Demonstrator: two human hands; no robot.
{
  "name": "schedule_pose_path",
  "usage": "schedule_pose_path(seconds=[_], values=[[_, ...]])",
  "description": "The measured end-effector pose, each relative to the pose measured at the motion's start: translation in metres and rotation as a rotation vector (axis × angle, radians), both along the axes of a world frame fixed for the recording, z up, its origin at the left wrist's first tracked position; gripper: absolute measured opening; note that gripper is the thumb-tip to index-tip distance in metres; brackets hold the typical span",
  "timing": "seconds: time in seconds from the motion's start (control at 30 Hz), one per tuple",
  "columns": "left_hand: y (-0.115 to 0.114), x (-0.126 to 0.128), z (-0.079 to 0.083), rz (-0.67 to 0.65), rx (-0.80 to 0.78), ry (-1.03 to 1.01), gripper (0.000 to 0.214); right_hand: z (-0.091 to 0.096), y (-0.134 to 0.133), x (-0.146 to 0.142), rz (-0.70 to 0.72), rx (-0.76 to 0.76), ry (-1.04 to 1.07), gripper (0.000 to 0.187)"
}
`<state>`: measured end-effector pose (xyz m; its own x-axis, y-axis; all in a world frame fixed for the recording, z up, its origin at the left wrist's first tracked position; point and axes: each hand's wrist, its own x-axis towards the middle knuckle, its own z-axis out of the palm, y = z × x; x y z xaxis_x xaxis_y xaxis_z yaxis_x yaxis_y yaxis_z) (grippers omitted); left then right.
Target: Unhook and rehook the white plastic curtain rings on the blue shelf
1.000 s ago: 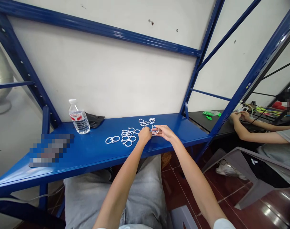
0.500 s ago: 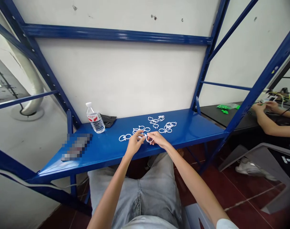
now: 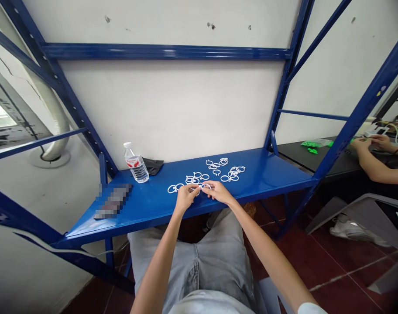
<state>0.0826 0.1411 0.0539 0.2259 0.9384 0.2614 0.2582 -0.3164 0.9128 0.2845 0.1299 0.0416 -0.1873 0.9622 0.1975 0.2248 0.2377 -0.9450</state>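
Small white plastic rings with clips lie in loose groups on the blue steel shelf (image 3: 261, 174). One pair of rings (image 3: 173, 188) sits at the left, and tangled groups (image 3: 192, 179) (image 3: 215, 165) (image 3: 233, 173) lie behind my hands. My left hand (image 3: 186, 196) and my right hand (image 3: 218, 192) meet at the shelf's front. Their fingertips pinch a white ring (image 3: 204, 186) from either side, and the fingers partly hide it.
A water bottle (image 3: 136, 169) stands upright beside a black pouch (image 3: 153, 165) on the shelf, and a pixelated flat object (image 3: 113, 200) lies at its left end. To the right, a co-worker's hands (image 3: 365, 146) work at a dark table (image 3: 303, 155) beyond a blue upright (image 3: 356, 113).
The view has swung and levelled, so the shelf now looks straight instead of tilted. My hands have stayed together over the rings, and the left hand has drawn nearer the right.
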Motion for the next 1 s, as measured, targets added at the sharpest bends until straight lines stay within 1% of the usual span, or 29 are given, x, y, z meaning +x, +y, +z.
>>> schedule_pose_path(seconds=[0.1,0.17,0.27,0.33,0.4,0.47,0.53,0.6,0.63,0.7,0.77,0.87,1.0], values=[[0.001,-0.001,-0.001,0.01,-0.015,-0.01,0.048,-0.005,0.0,-0.002,-0.033,0.04,-0.077,0.052],[0.001,-0.001,-0.002,0.011,-0.027,-0.014,0.048,-0.006,-0.002,-0.005,-0.065,0.093,-0.124,0.051],[0.001,0.001,-0.001,0.012,-0.029,-0.027,0.046,-0.001,-0.007,-0.01,-0.099,0.166,-0.195,0.047],[0.001,0.0,0.001,0.038,-0.027,-0.035,0.046,0.005,-0.011,-0.011,-0.137,0.194,-0.228,0.047],[0.002,-0.006,0.002,0.114,-0.026,-0.052,0.047,0.009,-0.014,-0.005,-0.25,0.229,-0.284,0.048],[0.002,-0.022,0.004,0.226,-0.017,-0.071,0.049,0.011,-0.017,0.005,-0.443,0.25,-0.411,0.047],[0.002,-0.044,0.005,0.339,0.013,-0.061,0.051,0.012,-0.019,0.018,-0.637,0.21,-0.591,0.041],[0.001,-0.067,0.007,0.435,0.061,0.021,0.049,0.011,-0.02,0.029,-0.74,0.142,-0.733,0.037],[0.0,-0.077,0.007,0.47,0.084,0.1,0.044,0.01,-0.019,0.032,-0.757,0.115,-0.78,0.035],[-0.003,-0.091,0.006,0.512,0.115,0.284,0.035,0.009,-0.019,0.035,-0.746,0.084,-0.829,0.029],[-0.006,-0.097,0.004,0.51,0.118,0.449,0.029,0.008,-0.018,0.033,-0.713,0.069,-0.841,0.026],[-0.009,-0.096,0.001,0.488,0.116,0.586,0.026,0.007,-0.018,0.03,-0.675,0.083,-0.837,0.029],[-0.01,-0.091,0.001,0.485,0.134,0.682,0.027,0.005,-0.018,0.031,-0.676,0.122,-0.857,0.029]])
